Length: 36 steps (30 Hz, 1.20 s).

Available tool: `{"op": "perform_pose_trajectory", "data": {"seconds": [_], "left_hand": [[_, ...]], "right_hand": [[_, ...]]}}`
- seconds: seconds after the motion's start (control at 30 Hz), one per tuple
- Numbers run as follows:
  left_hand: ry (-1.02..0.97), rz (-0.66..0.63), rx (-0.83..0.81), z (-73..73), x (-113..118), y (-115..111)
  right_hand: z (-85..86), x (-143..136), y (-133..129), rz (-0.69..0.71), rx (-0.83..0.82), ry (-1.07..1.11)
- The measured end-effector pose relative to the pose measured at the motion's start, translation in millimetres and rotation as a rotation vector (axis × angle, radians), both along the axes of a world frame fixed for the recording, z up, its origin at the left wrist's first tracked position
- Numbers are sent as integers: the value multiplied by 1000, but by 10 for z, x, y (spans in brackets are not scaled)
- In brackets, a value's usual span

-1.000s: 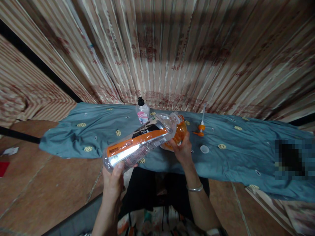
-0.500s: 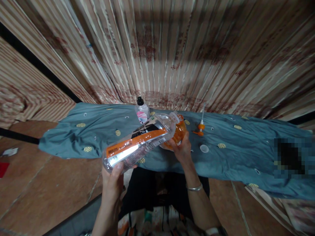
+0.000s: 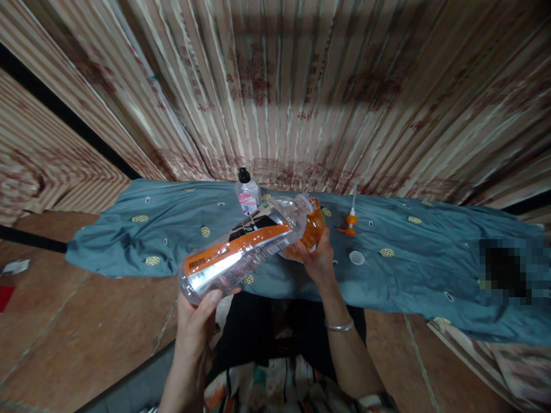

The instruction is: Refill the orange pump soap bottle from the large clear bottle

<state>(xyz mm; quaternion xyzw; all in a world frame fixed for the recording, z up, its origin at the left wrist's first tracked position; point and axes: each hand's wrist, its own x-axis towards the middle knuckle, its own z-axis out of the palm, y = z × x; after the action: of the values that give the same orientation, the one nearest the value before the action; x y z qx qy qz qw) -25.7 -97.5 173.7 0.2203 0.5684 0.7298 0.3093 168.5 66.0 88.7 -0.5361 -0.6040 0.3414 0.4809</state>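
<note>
Clear plastic forms the big bottle point(image 3: 245, 246), tilted between the two hands, its base in the left hand point(image 3: 200, 312) and its neck up by the right. The hands are apart: the left is clamped on the base, and the right hand point(image 3: 319, 258) is closed around the orange bottle point(image 3: 317, 225), just under the big bottle's mouth. Whether the two mouths touch, I cannot tell.

The big bottle looks light, perhaps nearly empty, with thin walls that would likely dent under a hard squeeze. Its glossy label could turn slick if wet, so the firmer base, cupped from below, seems the best hold, with a second grip near the shoulder if needed. The orange bottle is probably heavier and stiffer, best held round its body.

Right of the right hand, the pump point(image 3: 352, 221) and a white cap point(image 3: 356, 257) lie on the cloth point(image 3: 404, 281); the small bottle point(image 3: 248, 198) stands beyond the big one.
</note>
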Motion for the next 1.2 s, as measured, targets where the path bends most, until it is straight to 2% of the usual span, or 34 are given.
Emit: {"op": "perform_pose_trajectory", "data": {"seconds": [0.27,0.67,1.2], "left_hand": [[6,-69,-72,-32,-45,-78],[26,-57,-117,-36,-75,-69],[60,-62,-111,5,-55,-47]], "right_hand": [[41,-10,1,-11,4,11],[2,-1,7,-2,20,10],[46,12,1,-11,-28,-6]]}}
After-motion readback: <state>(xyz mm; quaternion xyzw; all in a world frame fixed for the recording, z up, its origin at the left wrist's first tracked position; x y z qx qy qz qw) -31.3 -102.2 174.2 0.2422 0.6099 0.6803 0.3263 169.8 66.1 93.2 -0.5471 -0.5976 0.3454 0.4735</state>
